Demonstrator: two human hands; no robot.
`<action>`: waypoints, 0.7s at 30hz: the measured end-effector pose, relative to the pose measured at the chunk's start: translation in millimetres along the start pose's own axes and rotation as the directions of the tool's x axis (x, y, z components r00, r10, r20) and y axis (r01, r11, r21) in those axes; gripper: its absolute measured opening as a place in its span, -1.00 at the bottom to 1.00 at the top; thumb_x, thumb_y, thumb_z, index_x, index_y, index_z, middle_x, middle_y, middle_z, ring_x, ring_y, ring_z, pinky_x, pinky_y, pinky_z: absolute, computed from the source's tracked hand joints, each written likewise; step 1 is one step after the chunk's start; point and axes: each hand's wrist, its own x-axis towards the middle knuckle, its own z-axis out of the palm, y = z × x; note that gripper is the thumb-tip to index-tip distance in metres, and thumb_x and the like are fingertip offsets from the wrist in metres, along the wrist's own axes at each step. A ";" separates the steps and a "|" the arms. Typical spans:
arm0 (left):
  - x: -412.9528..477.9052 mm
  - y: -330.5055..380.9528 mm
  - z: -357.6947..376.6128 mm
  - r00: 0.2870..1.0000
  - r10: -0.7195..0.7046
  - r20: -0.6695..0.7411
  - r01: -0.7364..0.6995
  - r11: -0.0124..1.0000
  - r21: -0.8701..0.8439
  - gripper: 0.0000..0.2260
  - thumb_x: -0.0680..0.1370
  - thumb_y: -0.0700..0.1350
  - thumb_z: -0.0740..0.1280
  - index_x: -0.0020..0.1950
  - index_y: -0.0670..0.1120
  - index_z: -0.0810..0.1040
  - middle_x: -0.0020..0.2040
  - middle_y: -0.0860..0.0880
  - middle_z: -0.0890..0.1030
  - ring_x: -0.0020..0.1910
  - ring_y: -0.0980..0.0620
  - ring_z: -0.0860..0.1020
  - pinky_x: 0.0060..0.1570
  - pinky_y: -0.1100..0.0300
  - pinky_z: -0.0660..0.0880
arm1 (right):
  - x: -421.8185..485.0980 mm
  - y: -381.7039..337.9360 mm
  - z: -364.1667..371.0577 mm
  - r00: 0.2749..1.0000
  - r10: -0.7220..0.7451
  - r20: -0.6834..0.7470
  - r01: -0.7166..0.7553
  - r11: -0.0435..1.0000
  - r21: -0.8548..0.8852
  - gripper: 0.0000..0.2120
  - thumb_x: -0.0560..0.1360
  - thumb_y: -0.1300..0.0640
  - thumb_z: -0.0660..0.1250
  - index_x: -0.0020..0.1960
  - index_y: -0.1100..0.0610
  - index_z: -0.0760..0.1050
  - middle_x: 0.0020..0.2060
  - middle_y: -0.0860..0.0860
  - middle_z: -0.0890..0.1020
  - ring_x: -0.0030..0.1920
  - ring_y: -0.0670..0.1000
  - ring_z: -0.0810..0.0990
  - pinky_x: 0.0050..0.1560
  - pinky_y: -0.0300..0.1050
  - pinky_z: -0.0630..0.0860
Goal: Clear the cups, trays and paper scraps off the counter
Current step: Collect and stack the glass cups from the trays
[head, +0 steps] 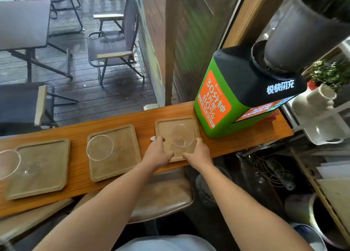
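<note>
Three wooden trays lie in a row on the wooden counter (pixel 144 121), each with a clear glass cup on it. My left hand (pixel 158 153) grips the near left edge of the right tray (pixel 166 126), and my right hand (pixel 198 153) grips its near right edge beside the clear cup (pixel 182 135). A small white paper scrap (pixel 153 138) lies on the counter just beyond my left fingers. The middle tray (pixel 121 156) carries a cup (pixel 100 147) at its far left corner. The left tray (pixel 43 167) has a cup (pixel 11 164) at its left side.
A green and black charging kiosk (pixel 238 91) stands on the counter right of the gripped tray. A brown stool seat (pixel 162 195) sits below my arms. White vases and plants are at the right. Chairs and a table stand on the deck beyond the counter.
</note>
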 end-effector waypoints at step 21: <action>6.3 22.9 -28.9 0.995 0.049 -0.083 -0.076 0.928 -0.364 -0.42 0.42 -0.23 0.55 0.35 0.07 0.43 0.21 0.03 0.56 -0.14 0.10 0.65 -0.21 0.25 0.61 | 7.2 -29.6 -20.7 0.977 -0.215 0.015 0.194 0.910 0.367 -0.22 0.34 0.04 0.59 0.43 -0.02 0.25 0.27 -0.01 0.47 0.21 -0.01 0.47 0.07 -0.10 0.52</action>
